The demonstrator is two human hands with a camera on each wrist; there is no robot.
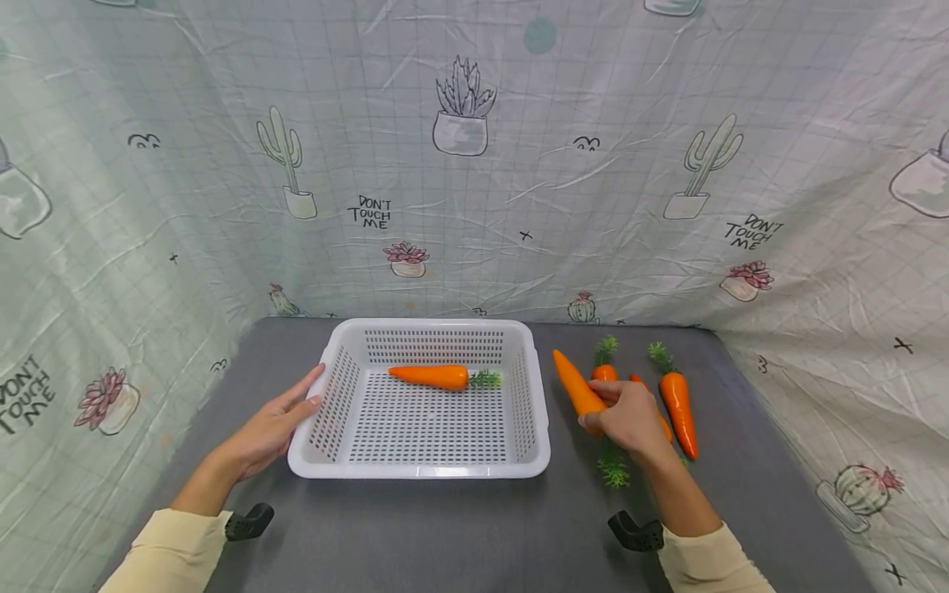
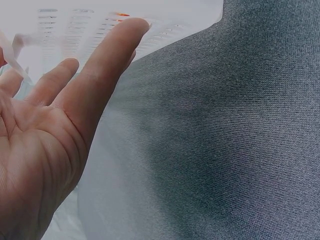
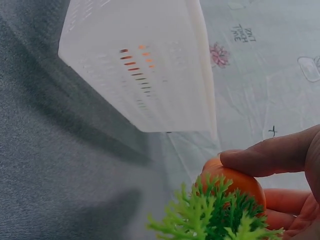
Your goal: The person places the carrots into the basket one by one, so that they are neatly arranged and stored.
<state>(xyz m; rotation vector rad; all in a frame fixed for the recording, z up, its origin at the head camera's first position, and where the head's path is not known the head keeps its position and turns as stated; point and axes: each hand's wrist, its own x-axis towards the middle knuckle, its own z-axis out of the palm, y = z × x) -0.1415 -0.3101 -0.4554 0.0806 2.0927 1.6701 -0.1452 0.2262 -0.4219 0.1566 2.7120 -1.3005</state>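
Observation:
My right hand (image 1: 630, 412) pinches an orange carrot (image 1: 573, 381) near its thick end, beside the white plastic basket (image 1: 418, 472). The tip points away and up-left. Green leaves (image 3: 215, 212) hang from its thick end in the right wrist view. My left hand (image 1: 268, 432) touches the basket's left side, its fingers and thumb fairly straight; the left wrist view shows the thumb (image 2: 107, 60) extended by the basket wall. Inside the basket, toward the back, one carrot (image 1: 433, 377) lies sideways with its leaves to the right.
More carrots lie on the grey table (image 1: 415, 535) around my right hand: one whole carrot (image 1: 678, 412) at the far right, another carrot (image 1: 604, 373) behind my fingers, and a third carrot (image 1: 665, 426) mostly hidden under the hand. A patterned curtain (image 1: 519, 189) encloses the back and sides.

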